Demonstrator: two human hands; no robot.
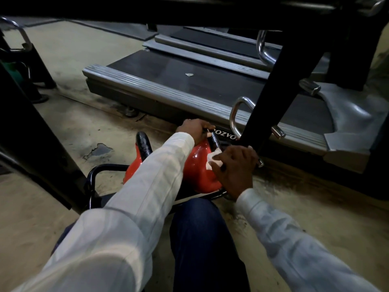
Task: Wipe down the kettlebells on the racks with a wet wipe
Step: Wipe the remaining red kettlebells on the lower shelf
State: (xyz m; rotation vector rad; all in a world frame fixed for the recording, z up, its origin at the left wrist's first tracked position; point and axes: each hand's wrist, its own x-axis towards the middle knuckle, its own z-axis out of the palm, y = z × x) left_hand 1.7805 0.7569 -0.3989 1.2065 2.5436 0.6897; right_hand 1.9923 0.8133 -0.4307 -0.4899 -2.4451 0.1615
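Found at the very bottom of the rack (101,168), just above the floor (84,127): a red kettlebell (200,171), pressed on its upper right flank by a wet wipe (213,159). Gripped at the black handle by the left hand (194,128), curled closed around it. Covered on the right by the right hand (235,167), laid flat with fingers fairly close together, pinning the white wipe against the shell.

Likely trouble, judged from this:
- Skidding of the damp wipe across so glossy a surface, with the far side and underside missed.
- Tipping or rolling of the rounded body off the thin rail if tugged by the handle.
- Knuckles knocked against the black upright (271,91) standing just beside the right hand.
- Overlooking the second red kettlebell (134,163), half hidden behind the left sleeve.

Looked smooth, shiny and bulbous in the red shell, with bright reflections, but rougher, knobbly and dark in the handle. Seemed thin, soft and crumpled in the wipe. Further out, painted black tubing for the rack and polished chrome loops (235,114). Beyond those, a ribbed grey treadmill (189,81) with a matte belt, and worn, stained flooring with a chipped patch.
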